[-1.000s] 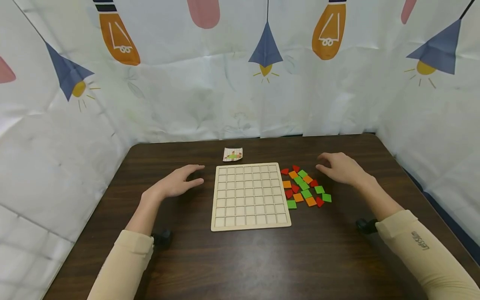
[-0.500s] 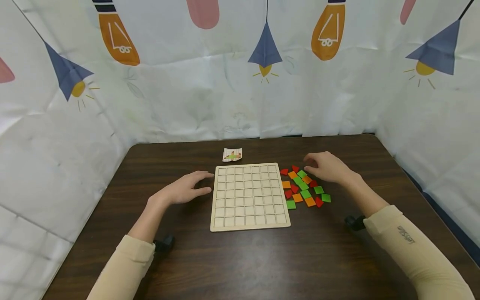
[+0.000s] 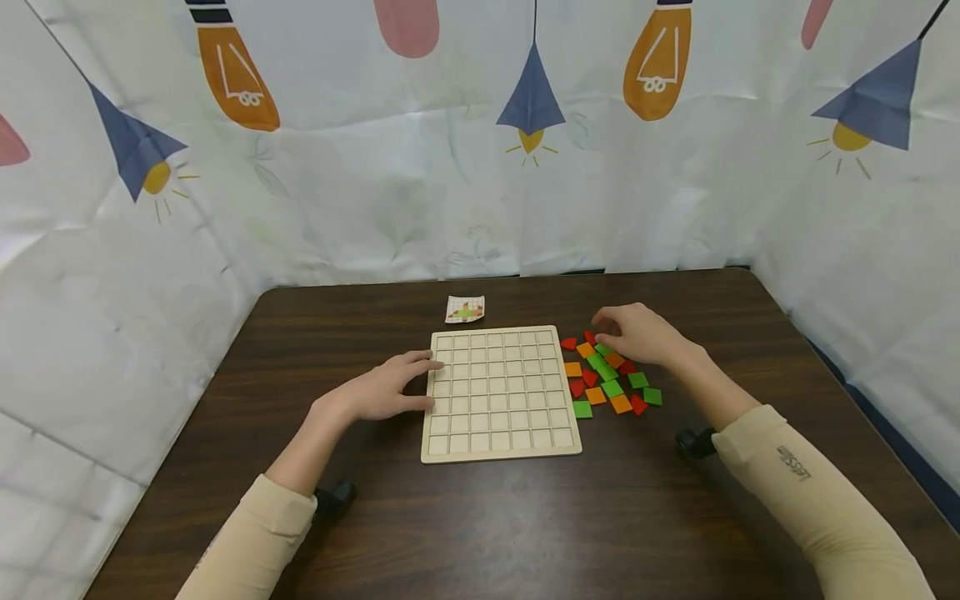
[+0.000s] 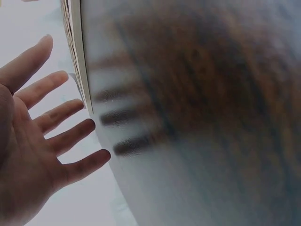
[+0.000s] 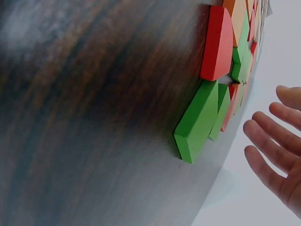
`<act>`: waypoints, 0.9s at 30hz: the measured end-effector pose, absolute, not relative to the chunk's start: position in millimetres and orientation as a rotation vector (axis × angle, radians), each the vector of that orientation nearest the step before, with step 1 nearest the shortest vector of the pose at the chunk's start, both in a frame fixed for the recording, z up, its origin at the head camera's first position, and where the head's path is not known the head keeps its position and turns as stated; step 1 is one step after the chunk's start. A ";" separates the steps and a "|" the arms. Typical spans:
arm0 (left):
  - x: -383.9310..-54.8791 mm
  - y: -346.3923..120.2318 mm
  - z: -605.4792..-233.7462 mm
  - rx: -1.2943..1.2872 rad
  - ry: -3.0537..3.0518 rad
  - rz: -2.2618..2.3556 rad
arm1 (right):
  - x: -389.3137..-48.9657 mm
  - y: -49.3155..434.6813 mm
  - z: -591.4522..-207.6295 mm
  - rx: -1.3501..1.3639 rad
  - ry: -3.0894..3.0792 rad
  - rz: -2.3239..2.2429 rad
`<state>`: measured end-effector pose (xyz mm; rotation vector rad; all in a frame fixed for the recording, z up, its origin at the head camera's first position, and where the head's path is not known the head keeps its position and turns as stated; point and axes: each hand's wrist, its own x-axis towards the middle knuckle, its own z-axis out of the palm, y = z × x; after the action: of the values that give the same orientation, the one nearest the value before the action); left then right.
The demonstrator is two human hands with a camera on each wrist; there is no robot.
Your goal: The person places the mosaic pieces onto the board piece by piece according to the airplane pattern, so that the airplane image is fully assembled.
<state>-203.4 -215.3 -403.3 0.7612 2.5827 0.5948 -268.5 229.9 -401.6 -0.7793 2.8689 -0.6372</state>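
A pale wooden grid board (image 3: 498,392) with square cells lies flat on the table. My left hand (image 3: 386,389) is at its left edge with fingers spread, fingertips over the rim; whether they touch it I cannot tell. In the left wrist view the same hand (image 4: 42,136) shows straight, separated fingers and an empty palm. My right hand (image 3: 641,333) hovers at the far end of the loose red, orange and green tiles (image 3: 602,367), fingers slightly bent. The right wrist view shows that hand (image 5: 277,141) holding nothing, apart from the nearest green tile (image 5: 197,122).
Behind the board lies a small card (image 3: 465,309) with a coloured pattern on a grid. The dark wooden table (image 3: 510,525) runs back to a white curtain (image 3: 375,200) printed with lamps. A black wrist device (image 3: 335,498) sits on the left cuff.
My left hand has moved right, from beside the board to over its left edge. My right hand has moved left, closer above the tiles. Board, card and tiles look unmoved.
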 end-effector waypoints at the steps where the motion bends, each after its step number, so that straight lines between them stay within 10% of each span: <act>1: -202.9 -214.7 -403.5 0.753 2.577 0.583 | -269.1 229.4 -401.9 -0.777 2.865 -0.640; 27: -192.8 -205.9 -399.6 0.681 2.534 0.433 | -294.2 227.1 -413.7 -0.873 2.756 -0.685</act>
<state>-192.8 -205.9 -399.6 0.6812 2.5340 0.4331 -294.2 227.1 -413.7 -0.8735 2.7562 -0.6854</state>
